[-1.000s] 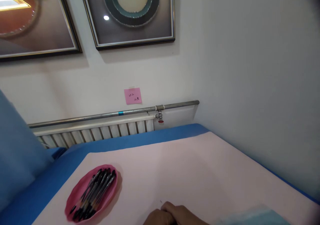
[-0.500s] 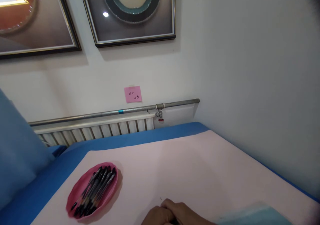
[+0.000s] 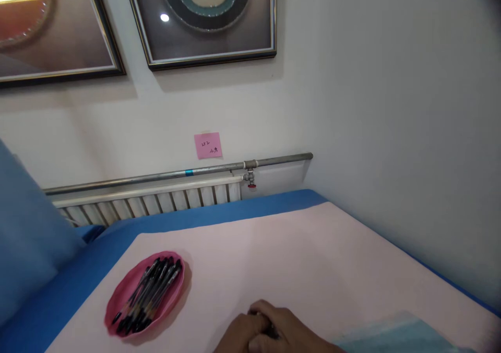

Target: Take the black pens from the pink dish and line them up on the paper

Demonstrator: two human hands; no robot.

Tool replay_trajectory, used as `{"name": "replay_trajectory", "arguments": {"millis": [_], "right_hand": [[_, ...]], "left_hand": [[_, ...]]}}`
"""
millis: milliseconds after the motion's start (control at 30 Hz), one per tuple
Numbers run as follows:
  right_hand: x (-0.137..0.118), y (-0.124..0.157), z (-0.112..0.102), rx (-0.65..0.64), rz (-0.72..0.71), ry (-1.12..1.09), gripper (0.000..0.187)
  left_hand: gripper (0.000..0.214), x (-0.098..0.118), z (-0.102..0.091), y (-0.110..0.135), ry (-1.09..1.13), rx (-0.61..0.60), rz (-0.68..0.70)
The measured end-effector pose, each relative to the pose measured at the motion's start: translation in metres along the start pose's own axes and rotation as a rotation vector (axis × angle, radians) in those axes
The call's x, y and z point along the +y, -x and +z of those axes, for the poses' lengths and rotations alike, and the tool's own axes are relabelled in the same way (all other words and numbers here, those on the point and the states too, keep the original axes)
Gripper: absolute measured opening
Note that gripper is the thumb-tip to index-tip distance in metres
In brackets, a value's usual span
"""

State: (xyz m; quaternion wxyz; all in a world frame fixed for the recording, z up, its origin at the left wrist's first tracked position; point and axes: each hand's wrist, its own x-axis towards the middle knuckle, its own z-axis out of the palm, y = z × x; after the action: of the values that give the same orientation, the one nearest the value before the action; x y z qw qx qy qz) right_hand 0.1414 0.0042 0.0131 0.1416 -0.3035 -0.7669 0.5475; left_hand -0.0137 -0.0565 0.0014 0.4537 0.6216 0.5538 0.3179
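Hanging at the far left, a blue curtain (image 3: pixel 27 238) is seen beside the table (image 3: pixel 274 206), and care should be taken that it is not brushed by an elbow. Next, on the pink sheet (image 3: pixel 227 269), a tray (image 3: pixel 126 289) is placed aslant, near the sheet's left edge. In it the pens (image 3: pixel 152 294) are lying in one bundle, almost parallel (a few are crossed a little). Pens stacked so are probably best lifted singly and from the top, because the lower ones could be rolled. Between the tray and the hands, a wide part of the sheet is offered as room for moving.

At the bottom middle, the left hand (image 3: pixel 239 334) and the right hand (image 3: pixel 287 324) are joined, touching each other. The fingers seem to be folded inward, but it cannot be told whether they are clenched or whether something is grasped (a dark spot is noticed between them). For this posture, the wrists would best be held loose and low. Farther right, blue-green cloth (image 3: pixel 403 334) is lying in blur. Beyond it, reach is limited by the wall (image 3: pixel 410 133), which is met along the table's right side.
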Motion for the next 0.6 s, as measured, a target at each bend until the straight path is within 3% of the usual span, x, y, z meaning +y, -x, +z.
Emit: {"name": "replay_trajectory", "arguments": {"millis": [67,133,233,400,500,600], "right_hand": [[-0.001,-0.003,-0.001,0.092,0.022,-0.086,0.042],[-0.003,-0.007,-0.004,0.208,0.061,-0.220,0.044],[-0.005,-0.011,-0.006,0.272,0.104,-0.337,0.040],[-0.008,-0.016,0.013,0.284,0.020,-0.201,0.019],[-0.008,-0.020,0.024,0.346,-0.060,-0.142,0.018],[-0.008,-0.021,0.029,0.317,-0.051,-0.072,0.020]], "left_hand": [[0.028,0.004,0.000,-0.005,0.073,-0.024,0.016],[0.024,0.007,-0.001,-0.012,0.240,0.079,0.014],[0.026,0.011,-0.003,-0.020,0.618,0.198,-0.059],[0.024,0.015,-0.001,-0.023,1.194,0.474,0.031],[0.022,0.017,0.004,-0.023,1.311,0.522,0.021],[0.022,0.019,0.008,-0.022,1.347,0.593,0.018]]}}
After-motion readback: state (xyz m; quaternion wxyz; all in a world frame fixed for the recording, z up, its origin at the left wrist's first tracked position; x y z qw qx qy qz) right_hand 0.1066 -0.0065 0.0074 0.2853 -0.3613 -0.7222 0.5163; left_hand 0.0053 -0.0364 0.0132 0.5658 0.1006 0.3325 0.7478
